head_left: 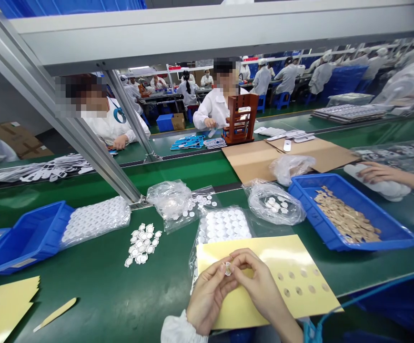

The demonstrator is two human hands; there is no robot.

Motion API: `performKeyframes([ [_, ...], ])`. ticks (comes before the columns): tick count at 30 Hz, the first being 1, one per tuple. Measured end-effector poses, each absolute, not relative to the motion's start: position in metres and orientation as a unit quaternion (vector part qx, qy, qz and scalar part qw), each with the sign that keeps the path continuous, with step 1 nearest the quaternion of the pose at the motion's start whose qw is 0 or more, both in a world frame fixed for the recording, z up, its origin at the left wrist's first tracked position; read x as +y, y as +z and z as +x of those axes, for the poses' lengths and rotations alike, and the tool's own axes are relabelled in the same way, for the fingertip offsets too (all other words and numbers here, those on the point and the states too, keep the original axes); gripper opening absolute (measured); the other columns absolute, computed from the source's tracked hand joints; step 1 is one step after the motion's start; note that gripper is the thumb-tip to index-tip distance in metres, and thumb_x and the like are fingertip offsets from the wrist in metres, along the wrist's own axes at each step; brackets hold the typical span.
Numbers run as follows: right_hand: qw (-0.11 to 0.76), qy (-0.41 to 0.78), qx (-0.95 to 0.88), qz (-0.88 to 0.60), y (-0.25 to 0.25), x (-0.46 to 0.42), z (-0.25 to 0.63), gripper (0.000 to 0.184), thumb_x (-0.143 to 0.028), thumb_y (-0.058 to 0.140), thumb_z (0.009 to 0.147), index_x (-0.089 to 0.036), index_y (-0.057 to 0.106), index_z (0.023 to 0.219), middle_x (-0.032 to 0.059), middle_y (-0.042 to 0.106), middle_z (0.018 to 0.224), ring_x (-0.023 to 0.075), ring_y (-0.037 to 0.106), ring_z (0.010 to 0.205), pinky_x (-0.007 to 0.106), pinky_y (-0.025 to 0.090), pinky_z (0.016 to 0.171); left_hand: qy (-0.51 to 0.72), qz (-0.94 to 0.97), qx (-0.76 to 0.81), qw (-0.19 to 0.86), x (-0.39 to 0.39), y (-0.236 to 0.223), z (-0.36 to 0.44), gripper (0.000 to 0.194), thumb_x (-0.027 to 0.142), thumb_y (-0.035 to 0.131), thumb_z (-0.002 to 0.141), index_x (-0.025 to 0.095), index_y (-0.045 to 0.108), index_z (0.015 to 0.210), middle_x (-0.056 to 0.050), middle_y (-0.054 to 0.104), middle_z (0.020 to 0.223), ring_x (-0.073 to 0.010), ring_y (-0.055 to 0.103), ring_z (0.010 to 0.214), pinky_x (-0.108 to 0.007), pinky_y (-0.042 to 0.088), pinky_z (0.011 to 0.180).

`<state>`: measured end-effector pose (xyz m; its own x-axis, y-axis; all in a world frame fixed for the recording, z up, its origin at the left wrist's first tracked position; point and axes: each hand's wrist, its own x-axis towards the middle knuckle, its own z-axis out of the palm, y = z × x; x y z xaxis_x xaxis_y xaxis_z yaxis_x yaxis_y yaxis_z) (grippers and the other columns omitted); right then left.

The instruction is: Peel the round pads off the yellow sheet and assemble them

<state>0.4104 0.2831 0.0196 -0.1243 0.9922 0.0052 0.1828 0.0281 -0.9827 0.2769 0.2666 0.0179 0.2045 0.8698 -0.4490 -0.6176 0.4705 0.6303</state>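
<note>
Between the fingertips of both hands is a small round white disc (227, 268) with a ring-like rim. My left hand (207, 293) pinches it from the left, and my right hand (257, 281) pinches it from the right. Both are above a glossy yellow sheet (242, 309), which carries several small round stickers (298, 291) on its right part. Under the sheet's far edge lies a bagged stack of white round pieces (224, 224). A loose pile of white discs with small tabs (142, 244) rests on the green table to the left.
A blue bin (338, 245) of brown pieces stands right; another blue bin (31, 238) stands left. Plastic bags (169, 197) lie behind. Tweezers (55, 314) and yellow sheets (3, 305) are front left. A co-worker's hand (381, 172) reaches in from the right. A metal post (74, 109) rises left.
</note>
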Motion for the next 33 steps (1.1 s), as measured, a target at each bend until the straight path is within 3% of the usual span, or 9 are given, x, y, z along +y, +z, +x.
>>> performKeyframes([
  [5,0.438,0.417,-0.582,-0.544,0.025,0.278,0.414,0.01,-0.031,0.063,0.08,-0.021,0.062,0.08,0.0058,0.064,0.096,0.023,0.058,0.098,0.035,0.046,0.087,0.505,0.123,0.419,0.745,0.264,0.024,0.278,0.023,0.023,0.073,0.072,0.014,0.073,0.093,-0.009,0.076,0.089,-0.0178,0.069,0.083,-0.032,0.052,0.086],
  [10,0.392,0.491,-0.595,-0.502,0.041,0.273,0.415,0.026,-0.027,0.065,0.079,-0.025,0.065,0.104,0.0029,0.067,0.104,0.0206,0.061,0.099,0.03,0.049,0.087,0.489,0.165,0.418,0.748,0.256,0.047,0.281,0.023,0.029,0.073,0.072,0.012,0.074,0.087,-0.011,0.076,0.085,-0.0216,0.07,0.084,-0.032,0.054,0.081],
  [16,0.39,0.49,-0.614,-0.481,0.053,0.268,0.413,0.023,-0.034,0.058,0.085,-0.027,0.07,0.104,0.0035,0.07,0.095,0.0208,0.063,0.095,0.03,0.05,0.084,0.482,0.215,0.436,0.729,0.251,0.07,0.283,0.029,0.039,0.069,0.074,0.013,0.074,0.083,-0.013,0.076,0.089,-0.0265,0.069,0.089,-0.035,0.055,0.08],
  [21,0.407,0.514,-0.599,-0.46,0.064,0.268,0.412,0.023,-0.037,0.054,0.088,-0.026,0.072,0.097,0.0041,0.071,0.096,0.0199,0.065,0.095,0.029,0.051,0.086,0.467,0.203,0.446,0.736,0.249,0.074,0.28,0.032,0.037,0.074,0.069,0.013,0.075,0.09,-0.011,0.076,0.089,-0.0223,0.071,0.083,-0.027,0.055,0.075],
  [28,0.421,0.388,-0.662,-0.484,0.062,0.265,0.414,0.021,-0.026,0.047,0.091,-0.024,0.068,0.096,0.0048,0.07,0.093,0.0186,0.065,0.09,0.027,0.053,0.078,0.446,0.136,0.432,0.772,0.251,0.073,0.274,0.02,0.02,0.081,0.061,0.012,0.075,0.078,-0.007,0.077,0.079,-0.019,0.072,0.075,-0.023,0.057,0.069],
  [33,0.48,0.31,-0.67,-0.475,0.06,0.262,0.42,0.011,-0.021,0.054,0.089,-0.023,0.063,0.095,0.0046,0.068,0.095,0.0182,0.064,0.092,0.028,0.053,0.08,0.464,0.136,0.422,0.767,0.249,0.077,0.274,0.03,0.019,0.078,0.066,0.017,0.072,0.096,-0.008,0.077,0.084,-0.0183,0.072,0.078,-0.026,0.057,0.074],
])
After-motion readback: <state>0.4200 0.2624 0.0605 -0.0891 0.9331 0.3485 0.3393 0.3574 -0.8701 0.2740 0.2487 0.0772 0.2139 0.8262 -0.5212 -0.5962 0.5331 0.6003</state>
